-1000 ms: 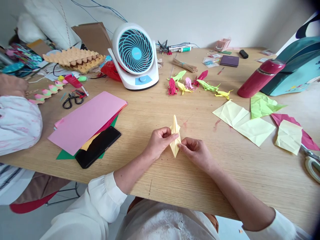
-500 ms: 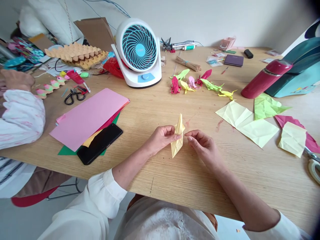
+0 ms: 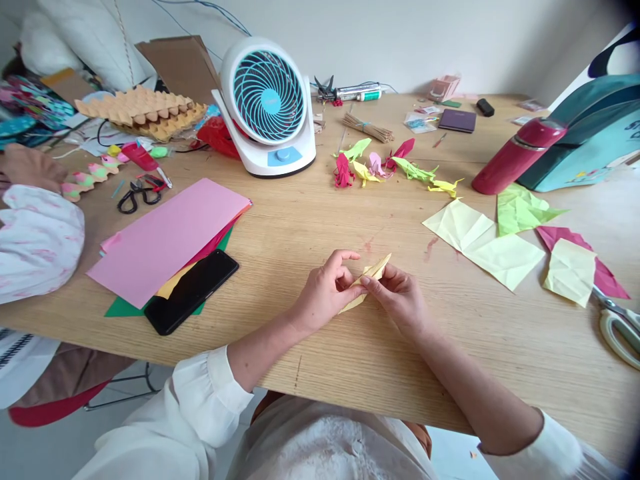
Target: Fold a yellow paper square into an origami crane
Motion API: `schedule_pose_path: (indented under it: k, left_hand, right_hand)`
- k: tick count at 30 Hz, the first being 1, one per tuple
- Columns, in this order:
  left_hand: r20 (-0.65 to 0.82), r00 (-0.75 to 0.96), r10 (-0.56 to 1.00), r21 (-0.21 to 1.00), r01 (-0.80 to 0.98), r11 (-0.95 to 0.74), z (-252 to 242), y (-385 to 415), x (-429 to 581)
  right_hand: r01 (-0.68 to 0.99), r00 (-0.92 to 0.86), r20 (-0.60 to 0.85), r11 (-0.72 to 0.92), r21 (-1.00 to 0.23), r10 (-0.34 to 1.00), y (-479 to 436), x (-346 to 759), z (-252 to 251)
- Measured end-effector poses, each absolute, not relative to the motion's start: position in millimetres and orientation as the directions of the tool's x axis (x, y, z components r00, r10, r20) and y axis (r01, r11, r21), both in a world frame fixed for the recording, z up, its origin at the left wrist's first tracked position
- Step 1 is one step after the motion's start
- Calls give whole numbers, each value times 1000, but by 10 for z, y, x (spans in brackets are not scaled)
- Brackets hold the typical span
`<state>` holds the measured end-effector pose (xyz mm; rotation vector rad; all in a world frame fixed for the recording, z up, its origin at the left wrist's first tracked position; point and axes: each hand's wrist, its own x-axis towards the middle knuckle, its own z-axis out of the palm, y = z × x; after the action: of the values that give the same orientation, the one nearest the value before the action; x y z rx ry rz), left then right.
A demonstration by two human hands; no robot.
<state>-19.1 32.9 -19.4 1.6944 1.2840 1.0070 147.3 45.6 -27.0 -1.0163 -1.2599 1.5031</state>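
Note:
Between my two hands, just above the table, is a pale yellow folded origami paper (image 3: 376, 268), tilted with its narrow point toward the upper right. My left hand (image 3: 326, 293) pinches it from the left, thumb on top and forefinger raised. From the right, my right hand (image 3: 401, 297) grips its edge between thumb and fingers. Parts of the paper are hidden behind the fingers. Beyond the hands lies a group of small folded paper figures (image 3: 367, 172) in pink, green and yellow.
Creased yellow sheets (image 3: 483, 243), a green sheet (image 3: 523, 210) and scissors (image 3: 617, 327) lie at right, near a red flask (image 3: 520, 157). To the left are a phone (image 3: 193, 293), pink paper (image 3: 173, 233) and another person's sleeve (image 3: 43, 243). A fan (image 3: 270, 107) stands behind.
My right hand has come in from beside the paper and now grips it. The paper has tipped from upright to slanting right. The view has shifted slightly.

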Motion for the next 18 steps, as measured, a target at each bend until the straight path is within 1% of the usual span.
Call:
schedule_pose_path:
  k: [2, 5, 9, 12, 15, 18]
  left_hand:
    - [125, 186, 975, 911, 367, -187, -233, 336, -172]
    - [84, 242, 967, 912, 372, -172, -277, 333, -152]
    - [49, 226, 973, 932, 339, -126, -281, 305, -142]
    - [24, 219, 975, 940, 327, -96, -278, 291, -143]
    - [36, 228, 973, 936, 333, -113, -280, 290, -148]
    - [68, 252, 965, 923, 352, -157, -270, 298, -156]
  right_hand:
    - [-143, -225, -28, -62, -988, 974, 467, 1478, -262]
    - [-156, -186, -29, -59, -986, 982, 483, 1491, -246]
    - [-127, -152, -14, -34, -991, 988, 485, 1498, -238]
    - [-154, -117, -8, -26, -988, 993, 491, 1507, -258]
    - [-210, -49, -37, -47, -977, 998, 517, 1536, -285]
    - [-224, -26, -53, -58, -973, 998, 549, 1574, -296]
